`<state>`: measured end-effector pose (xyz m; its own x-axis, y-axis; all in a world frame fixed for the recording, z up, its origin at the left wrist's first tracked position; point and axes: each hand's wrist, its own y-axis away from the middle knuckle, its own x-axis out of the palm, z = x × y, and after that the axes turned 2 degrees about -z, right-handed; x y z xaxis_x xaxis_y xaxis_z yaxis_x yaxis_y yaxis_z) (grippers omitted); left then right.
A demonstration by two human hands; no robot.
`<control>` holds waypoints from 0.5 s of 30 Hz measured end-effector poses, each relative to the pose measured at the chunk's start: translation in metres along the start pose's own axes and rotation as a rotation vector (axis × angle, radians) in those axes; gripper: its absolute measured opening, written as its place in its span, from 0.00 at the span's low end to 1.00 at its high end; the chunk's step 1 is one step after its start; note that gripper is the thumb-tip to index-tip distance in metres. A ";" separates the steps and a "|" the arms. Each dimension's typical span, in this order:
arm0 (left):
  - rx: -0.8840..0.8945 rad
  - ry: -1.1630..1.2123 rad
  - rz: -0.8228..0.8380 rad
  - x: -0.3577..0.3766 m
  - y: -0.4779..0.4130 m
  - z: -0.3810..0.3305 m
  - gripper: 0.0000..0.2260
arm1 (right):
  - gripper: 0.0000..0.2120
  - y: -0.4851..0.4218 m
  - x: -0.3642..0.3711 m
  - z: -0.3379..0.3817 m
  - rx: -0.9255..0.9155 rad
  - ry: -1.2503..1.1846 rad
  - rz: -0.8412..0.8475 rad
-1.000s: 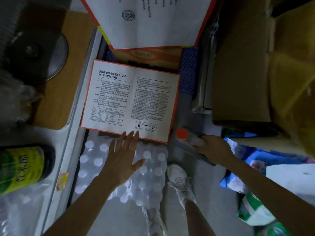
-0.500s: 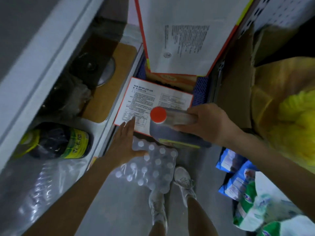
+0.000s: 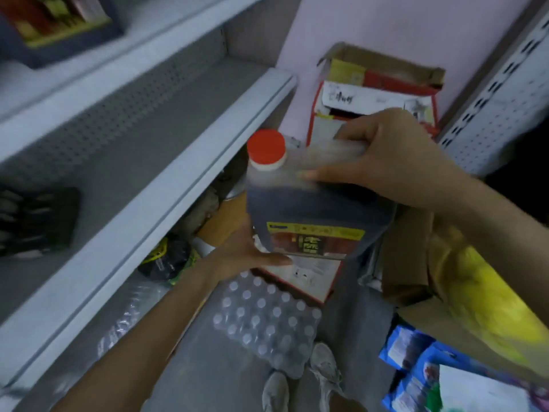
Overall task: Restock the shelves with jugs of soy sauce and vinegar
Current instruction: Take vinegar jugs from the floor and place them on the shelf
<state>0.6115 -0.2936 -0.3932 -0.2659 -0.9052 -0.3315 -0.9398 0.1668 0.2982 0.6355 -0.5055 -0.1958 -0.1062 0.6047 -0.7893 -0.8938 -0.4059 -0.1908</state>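
Observation:
A dark jug (image 3: 312, 209) with a red cap and a yellow-edged label hangs in the air in front of the shelf unit. My right hand (image 3: 389, 162) grips its clear handle from above. My left hand (image 3: 249, 248) is under the jug's lower left corner, fingers straight against its base. The grey middle shelf (image 3: 124, 162) runs along the left, level with the jug's cap. On the bottom shelf lies another dark jug (image 3: 166, 260) with a green and yellow label, partly hidden by the shelf edge.
A shrink-wrapped pack of white-capped bottles (image 3: 264, 316) sits on the floor by my shoes. A red-edged carton (image 3: 309, 278) lies under the jug, an open carton (image 3: 377, 93) stands behind. Brown box with yellow bags (image 3: 463, 281) and blue packets (image 3: 416, 364) crowd the right. A dark object (image 3: 35, 221) is on the middle shelf.
The jug has been lifted from near the floor up to the middle shelf's height. My left hand left the bottle pack and came under the jug. My view tilted upward.

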 end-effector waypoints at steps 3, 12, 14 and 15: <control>0.143 0.113 -0.062 -0.025 0.043 -0.047 0.31 | 0.22 -0.006 -0.024 0.045 -0.022 -0.048 -0.062; 0.329 0.624 -0.157 -0.070 0.120 -0.124 0.21 | 0.25 -0.021 -0.082 0.166 -0.152 -0.055 -0.106; 0.364 0.719 -0.193 -0.075 0.128 -0.137 0.22 | 0.24 -0.027 -0.091 0.185 -0.186 -0.033 -0.123; 0.377 0.774 -0.214 -0.077 0.131 -0.143 0.23 | 0.24 -0.032 -0.094 0.194 -0.202 -0.019 -0.126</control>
<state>0.5395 -0.2582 -0.2006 0.0151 -0.9195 0.3928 -0.9972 -0.0424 -0.0610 0.5894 -0.4172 -0.0023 -0.0096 0.6712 -0.7412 -0.7952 -0.4545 -0.4013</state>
